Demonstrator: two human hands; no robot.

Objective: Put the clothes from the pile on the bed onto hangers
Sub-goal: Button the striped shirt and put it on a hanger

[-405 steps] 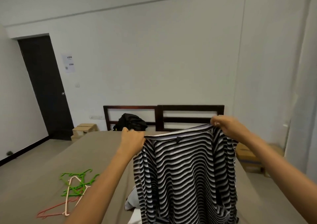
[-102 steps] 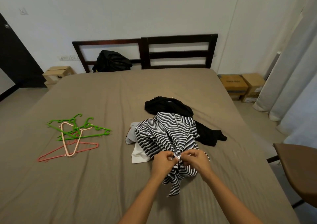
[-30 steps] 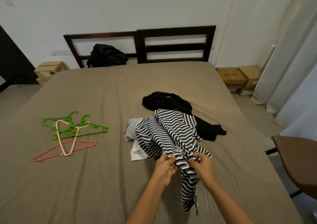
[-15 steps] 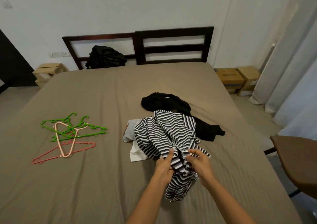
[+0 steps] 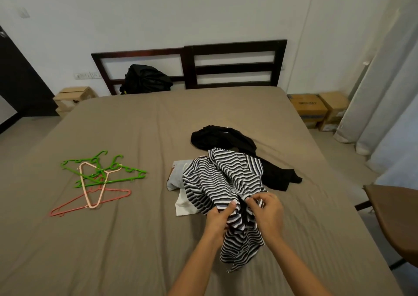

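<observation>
A black-and-white striped garment [image 5: 222, 180] lies bunched on top of the clothes pile in the middle of the bed [image 5: 135, 125]. My left hand [image 5: 219, 216] and my right hand [image 5: 267, 212] pinch its near edge, close together, with a fold of striped cloth hanging below them. Under it lie a black garment [image 5: 226, 137] and a white one [image 5: 183, 205]. Several plastic hangers [image 5: 99, 178], green, pink and red, lie tangled on the bed to the left.
A black bag [image 5: 146, 79] leans on the dark wooden headboard [image 5: 235, 65]. Cardboard boxes [image 5: 316, 109] and curtains [image 5: 384, 80] stand right of the bed. A brown chair seat [image 5: 395, 216] juts in at the right edge. A small wooden stool [image 5: 72, 96] sits at the far left.
Both hands have closed again on the striped garment's near edge, fingertips pinching together; half a second ago the fingers were spread. The hanging fold has bunched up shorter than a second ago.
</observation>
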